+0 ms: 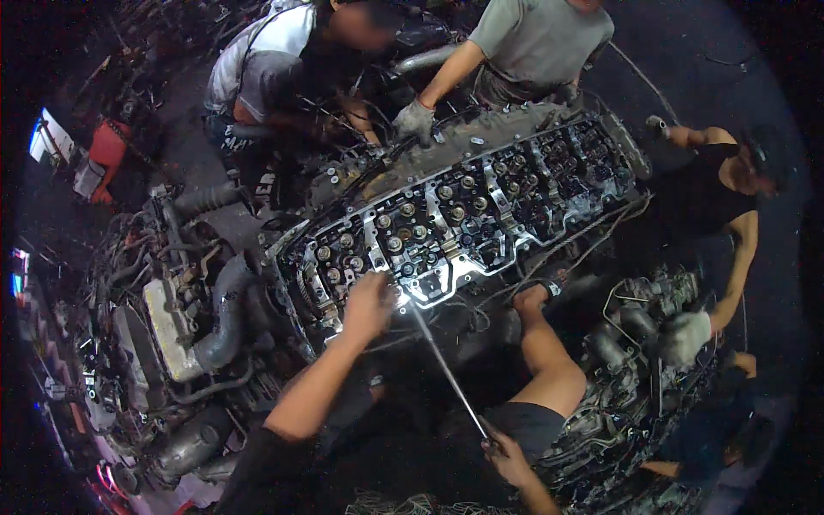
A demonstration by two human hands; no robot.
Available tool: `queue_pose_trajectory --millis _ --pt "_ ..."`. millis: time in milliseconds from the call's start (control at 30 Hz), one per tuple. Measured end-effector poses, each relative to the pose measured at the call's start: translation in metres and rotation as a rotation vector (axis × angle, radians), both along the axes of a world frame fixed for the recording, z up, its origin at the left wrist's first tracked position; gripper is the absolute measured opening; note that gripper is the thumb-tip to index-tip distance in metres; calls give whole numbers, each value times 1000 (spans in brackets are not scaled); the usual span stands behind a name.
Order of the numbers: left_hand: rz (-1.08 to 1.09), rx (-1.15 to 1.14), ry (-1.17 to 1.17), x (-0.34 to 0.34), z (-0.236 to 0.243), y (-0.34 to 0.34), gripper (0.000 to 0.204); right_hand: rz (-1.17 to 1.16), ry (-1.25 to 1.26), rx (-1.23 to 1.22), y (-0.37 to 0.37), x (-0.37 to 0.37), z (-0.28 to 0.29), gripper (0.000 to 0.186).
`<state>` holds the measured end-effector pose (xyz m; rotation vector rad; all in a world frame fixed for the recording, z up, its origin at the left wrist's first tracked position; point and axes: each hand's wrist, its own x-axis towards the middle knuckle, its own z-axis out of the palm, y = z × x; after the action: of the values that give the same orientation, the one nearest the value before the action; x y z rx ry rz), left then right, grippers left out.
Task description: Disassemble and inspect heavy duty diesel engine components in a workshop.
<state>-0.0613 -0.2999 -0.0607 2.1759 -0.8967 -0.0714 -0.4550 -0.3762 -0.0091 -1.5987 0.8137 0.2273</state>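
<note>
A long, open engine block top (446,245) with rows of valve springs and bright metal ledges stretches across the middle. My right hand (512,463), low and right of centre, is closed round the dark grip of a long-handled wrench (448,373). Its shiny shaft slants up and left to the engine's near edge. My left hand (369,302) is beside the wrench's far end, over the near left part of the engine. Motion smears its fingers, and whether they touch the wrench cannot be made out. The wrench's head is hidden or lost in glare.
Across the engine, a person in grey rests a gloved hand (414,120) on its far side, and another person (266,73) leans in. A person in black (708,197) is at right. More engines (172,322) flank me, with a hose (227,318). A rope (592,249) runs along the near edge.
</note>
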Motion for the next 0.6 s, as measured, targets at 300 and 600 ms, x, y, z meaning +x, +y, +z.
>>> queue_pose_trajectory --millis 300,600 --pt "-425 599 -129 7 -1 -66 36 -461 133 10 -4 -43 26 35" --pt "-579 702 10 13 16 -91 39 -465 -37 1 4 -62 -14 52"
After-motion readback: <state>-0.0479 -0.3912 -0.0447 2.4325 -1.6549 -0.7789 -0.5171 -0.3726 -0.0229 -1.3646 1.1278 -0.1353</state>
